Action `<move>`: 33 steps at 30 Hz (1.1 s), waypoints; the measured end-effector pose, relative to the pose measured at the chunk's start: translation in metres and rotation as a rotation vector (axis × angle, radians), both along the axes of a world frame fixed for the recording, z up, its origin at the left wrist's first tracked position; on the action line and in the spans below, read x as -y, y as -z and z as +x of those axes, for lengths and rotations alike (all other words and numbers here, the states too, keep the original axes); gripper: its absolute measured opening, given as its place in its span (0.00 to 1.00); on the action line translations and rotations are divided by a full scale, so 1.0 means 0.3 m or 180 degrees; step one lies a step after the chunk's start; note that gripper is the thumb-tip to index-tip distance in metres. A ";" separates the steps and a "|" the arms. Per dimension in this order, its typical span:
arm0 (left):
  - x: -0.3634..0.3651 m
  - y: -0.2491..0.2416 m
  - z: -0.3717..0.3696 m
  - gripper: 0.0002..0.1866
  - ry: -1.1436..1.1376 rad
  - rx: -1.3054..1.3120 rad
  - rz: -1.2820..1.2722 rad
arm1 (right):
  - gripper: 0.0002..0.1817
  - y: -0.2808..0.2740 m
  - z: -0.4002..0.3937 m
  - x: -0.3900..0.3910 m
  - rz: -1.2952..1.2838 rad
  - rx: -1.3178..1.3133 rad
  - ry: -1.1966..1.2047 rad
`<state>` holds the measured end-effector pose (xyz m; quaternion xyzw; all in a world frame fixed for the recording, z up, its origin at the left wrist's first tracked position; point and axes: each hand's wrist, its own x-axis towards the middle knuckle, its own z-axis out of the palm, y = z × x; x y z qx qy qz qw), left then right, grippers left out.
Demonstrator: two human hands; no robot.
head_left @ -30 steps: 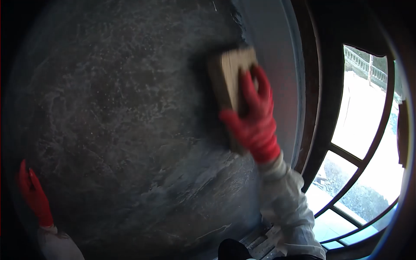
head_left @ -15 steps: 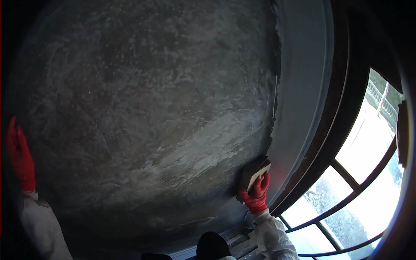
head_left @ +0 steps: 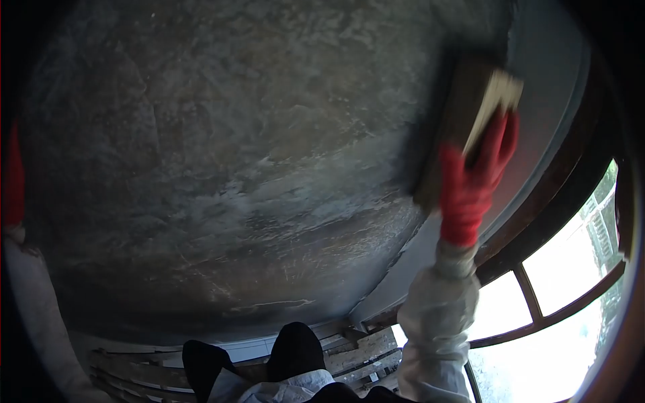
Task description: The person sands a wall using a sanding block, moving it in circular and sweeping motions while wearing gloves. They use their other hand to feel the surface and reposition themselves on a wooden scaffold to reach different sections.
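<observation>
My right hand (head_left: 474, 178), in a red glove, grips a wooden sanding block (head_left: 487, 97) with its fingers wrapped round the block's pale edge. The block lies tilted over the right side of a mottled grey wall (head_left: 255, 134), near the smooth grey border strip; motion blurs it. At the far left edge, my left hand (head_left: 13, 181), also red-gloved, points upward by the wall. It seems stretched out and holds nothing I can see; much of it is cut off by the view's edge.
A window (head_left: 564, 235) with dark frames lets in bright light at the right. Below are my dark-shod feet (head_left: 295, 352) on weathered wooden slats (head_left: 366, 352). A smooth grey strip (head_left: 544, 114) borders the wall beside a dark brown frame.
My right hand has moved the sanding block upward along the wall's right side. The view has shifted, showing more of my feet and less of my left hand.
</observation>
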<state>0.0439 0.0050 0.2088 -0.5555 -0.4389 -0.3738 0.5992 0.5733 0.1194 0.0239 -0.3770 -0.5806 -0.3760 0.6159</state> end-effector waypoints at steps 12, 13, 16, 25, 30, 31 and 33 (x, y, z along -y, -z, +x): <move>0.009 -0.028 -0.020 0.19 -0.0328 -0.0190 -0.0164 | 0.51 0.498 -0.059 0.081 -0.0808 -0.0075 -0.0238; -0.002 -0.031 -0.034 0.19 -0.0176 -0.0319 -0.0066 | 0.49 0.314 -0.048 0.064 -0.0542 0.0024 -0.0323; -0.020 -0.026 -0.050 0.20 0.0077 -0.0426 -0.0021 | 0.39 -0.113 -0.034 0.001 0.0158 -0.0019 -0.0329; -0.024 -0.040 -0.067 0.19 0.0148 -0.0893 0.0079 | 0.47 0.460 -0.067 0.052 -0.0751 -0.0519 0.0179; -0.021 -0.041 -0.085 0.19 0.0505 -0.0479 -0.0150 | 0.55 1.020 -0.149 0.129 -0.1585 -0.0469 -0.0222; -0.022 -0.034 -0.077 0.19 0.0431 -0.0525 -0.0046 | 0.54 0.951 -0.154 0.121 -0.1446 -0.0493 -0.0250; -0.035 -0.012 -0.047 0.19 0.0352 -0.0580 0.0024 | 0.54 0.729 -0.147 0.118 -0.1133 -0.0371 -0.0058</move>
